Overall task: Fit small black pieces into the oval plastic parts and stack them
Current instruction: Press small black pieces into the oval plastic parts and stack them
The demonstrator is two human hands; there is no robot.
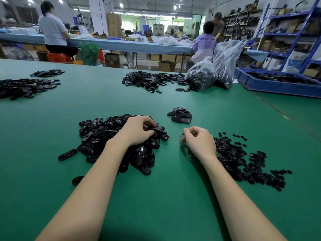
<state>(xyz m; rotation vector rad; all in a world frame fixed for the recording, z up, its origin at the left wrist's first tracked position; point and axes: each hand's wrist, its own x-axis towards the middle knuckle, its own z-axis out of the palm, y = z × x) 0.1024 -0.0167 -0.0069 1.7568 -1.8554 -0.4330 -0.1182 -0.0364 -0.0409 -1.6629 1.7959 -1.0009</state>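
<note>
A heap of black oval plastic parts lies on the green table in front of me. My left hand rests on top of this heap with fingers curled round one oval part. To the right spreads a scatter of small black pieces. My right hand hovers at its left edge with fingers curled; whether it pinches a small piece is hidden. A short stack of fitted ovals sits beyond my hands.
More piles of black parts lie at the far left and far middle. Clear plastic bags of parts stand at the back right, beside a blue tray. People work at a blue bench behind.
</note>
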